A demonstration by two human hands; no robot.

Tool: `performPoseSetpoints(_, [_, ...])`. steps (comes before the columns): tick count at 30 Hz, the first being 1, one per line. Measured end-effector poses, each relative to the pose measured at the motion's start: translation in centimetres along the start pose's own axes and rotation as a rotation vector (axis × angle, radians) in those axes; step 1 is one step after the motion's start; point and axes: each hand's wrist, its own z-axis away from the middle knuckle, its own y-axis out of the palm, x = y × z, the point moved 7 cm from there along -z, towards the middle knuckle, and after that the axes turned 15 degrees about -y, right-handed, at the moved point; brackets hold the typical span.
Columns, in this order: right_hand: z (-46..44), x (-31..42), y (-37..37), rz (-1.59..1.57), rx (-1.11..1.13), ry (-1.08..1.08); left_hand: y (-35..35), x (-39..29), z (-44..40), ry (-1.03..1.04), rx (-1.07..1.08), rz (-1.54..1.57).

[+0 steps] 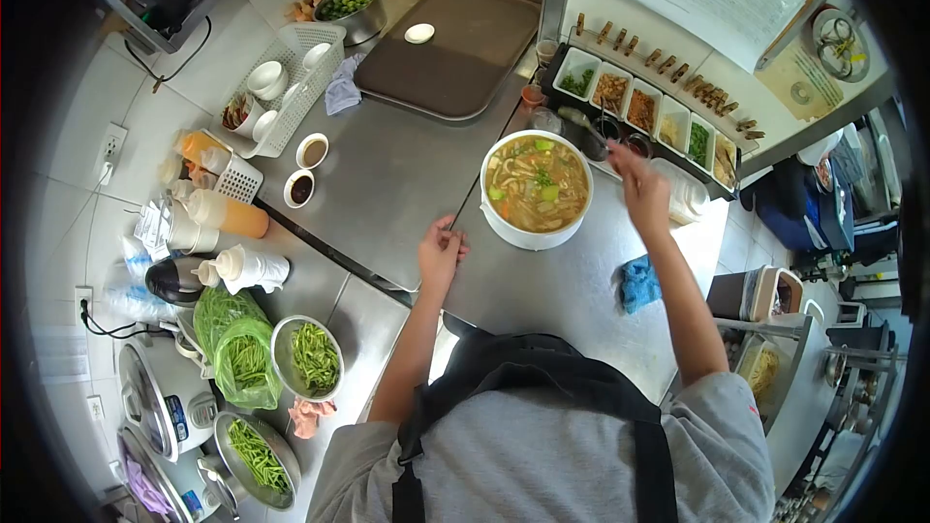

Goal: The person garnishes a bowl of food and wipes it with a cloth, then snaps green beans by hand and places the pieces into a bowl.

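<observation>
A large white bowl (490, 217) of noodle soup (539, 184) stands on the steel counter in front of me, with chopped greens in the middle. Right of the bowl, my right hand (639, 184) is closed around the handle of a spoon (573, 117), blurred by motion. The spoon's head points up and left, above the bowl's far right rim, close to small dark sauce jars (605, 128). My left hand (444, 252) rests left of the bowl by the counter seam, apart from the bowl. Its fingers are curled in, and nothing shows in them.
Topping tubs (641, 108) line the back right, below clothespins (666, 62). A blue cloth (639, 285) lies at right. A brown tray (450, 48) lies behind. Two sauce cups (299, 188), squeeze bottles (229, 213) and bowls of green beans (315, 358) stand left.
</observation>
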Motion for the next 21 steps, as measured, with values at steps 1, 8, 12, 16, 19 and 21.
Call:
performPoseSetpoints(1, [-2.0, -0.6, -0.5, -0.038, 0.041, 0.116, -0.4, 0.1, 0.8, 0.026, -0.05, -0.02])
performPoseSetpoints(8, [-13.7, -14.8, 6.7, 0.375, 0.306, -0.054, -2.0, 0.6, 5.1, 0.297, -0.416, -0.247])
performPoseSetpoints(12, [-15.2, -18.6, 11.3, 0.428, 0.529, -0.015, -1.4, -0.6, 5.7, 0.33, -0.462, -0.262])
performPoseSetpoints(16, [-14.2, -20.5, 11.3, 0.145, 0.665, 0.09, -0.9, -1.6, 6.5, 0.374, -0.443, -0.348])
performPoseSetpoints(19, [-12.2, -21.2, 9.5, -0.299, 0.453, 0.345, -0.4, -2.7, 6.4, 0.375, -0.428, -0.385])
performPoseSetpoints(21, [-10.7, -20.7, 8.2, -0.483, 0.312, 0.481, -0.5, -2.7, 6.5, 0.342, -0.418, -0.417])
